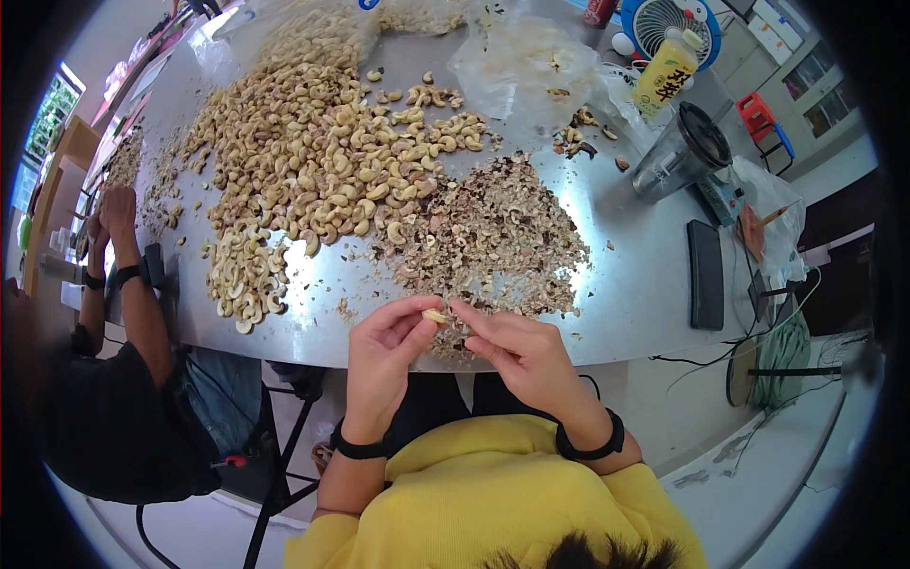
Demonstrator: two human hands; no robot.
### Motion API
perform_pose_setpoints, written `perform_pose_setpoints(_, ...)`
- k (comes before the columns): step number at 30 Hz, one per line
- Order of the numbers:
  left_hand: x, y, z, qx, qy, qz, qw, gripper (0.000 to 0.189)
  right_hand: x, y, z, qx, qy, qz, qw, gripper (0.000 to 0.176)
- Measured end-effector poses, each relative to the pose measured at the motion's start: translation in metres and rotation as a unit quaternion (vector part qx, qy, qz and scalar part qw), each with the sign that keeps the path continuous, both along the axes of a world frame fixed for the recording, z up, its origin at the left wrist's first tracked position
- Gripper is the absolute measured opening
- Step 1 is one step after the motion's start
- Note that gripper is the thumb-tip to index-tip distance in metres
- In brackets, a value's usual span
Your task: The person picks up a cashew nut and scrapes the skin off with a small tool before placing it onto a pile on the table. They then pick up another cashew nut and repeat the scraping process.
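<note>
A pale cashew nut (435, 316) is pinched between the thumb and fingertips of my left hand (387, 343). Close beside it, the fingers of my right hand (517, 349) are drawn together at the nut's right side; whatever they grip is too small to make out. Under and beyond both hands spreads a heap of brown skin flakes and broken bits (507, 237). Whole cashews form a large pile (313, 152) at the upper left, and a smaller group of paler cashews (245, 280) lies left of my hands.
On the metal table's right side are a lidded tumbler (678, 156), a yellow-labelled bottle (664, 76), a blue fan (668, 28) and a dark phone (704, 275). Plastic bags (517, 71) lie at the back. At the left, another person's hands (116, 213) are over the table.
</note>
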State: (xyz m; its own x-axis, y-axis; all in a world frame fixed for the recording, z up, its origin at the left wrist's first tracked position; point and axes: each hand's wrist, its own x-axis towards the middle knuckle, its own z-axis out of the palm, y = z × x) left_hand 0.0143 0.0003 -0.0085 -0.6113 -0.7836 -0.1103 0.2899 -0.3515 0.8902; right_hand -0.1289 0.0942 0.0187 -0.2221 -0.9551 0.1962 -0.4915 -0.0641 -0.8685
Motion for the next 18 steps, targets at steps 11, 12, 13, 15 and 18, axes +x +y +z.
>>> perform_pose_setpoints(11,-0.0028,0.0011,0.0034,-0.002,-0.005,0.012,1.0,0.022,0.0003,0.0,-0.0043,-0.008,-0.012,0.009,1.0,0.039)
perform_pose_setpoints(12,-0.003,0.001,0.003,-0.002,-0.004,0.011,1.0,0.022,0.0001,-0.0001,-0.0047,-0.01,-0.012,0.008,1.0,0.039)
perform_pose_setpoints(13,-0.0031,0.001,0.0025,-0.002,-0.003,0.011,1.0,0.022,0.0001,-0.0002,-0.0051,-0.013,-0.012,0.008,1.0,0.039)
perform_pose_setpoints(15,-0.0034,0.0014,0.0015,-0.007,-0.004,0.015,1.0,0.022,0.0001,0.0,-0.0049,-0.013,-0.01,0.008,1.0,0.039)
perform_pose_setpoints(18,-0.0036,0.0019,0.0032,-0.014,-0.018,0.019,1.0,0.022,0.0,0.0001,-0.0033,-0.006,-0.003,0.008,1.0,0.039)
